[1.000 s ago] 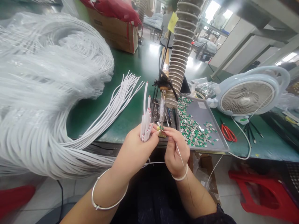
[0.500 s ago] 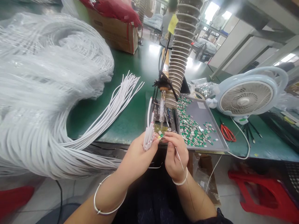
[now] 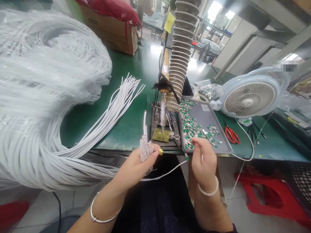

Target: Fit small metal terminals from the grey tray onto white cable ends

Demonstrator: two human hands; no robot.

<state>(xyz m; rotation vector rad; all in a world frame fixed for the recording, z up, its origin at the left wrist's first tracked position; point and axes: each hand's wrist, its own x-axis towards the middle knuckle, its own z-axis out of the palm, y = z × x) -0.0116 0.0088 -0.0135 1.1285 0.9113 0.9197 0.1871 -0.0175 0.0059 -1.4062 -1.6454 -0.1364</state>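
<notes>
Moved back from the soldering iron, our right hand pinches its fingers narrow beside the metal tray, holding we cannot tell what; our left hand grips white cables.

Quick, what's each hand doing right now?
Left hand: closed, holding a bunch of white cables.
Right hand: closed, pinching something too small to tell.

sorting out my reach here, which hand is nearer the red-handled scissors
Right. The right hand sits below and left of the red-handled scissors; the left hand, gripping white cables, is farther left.
</notes>
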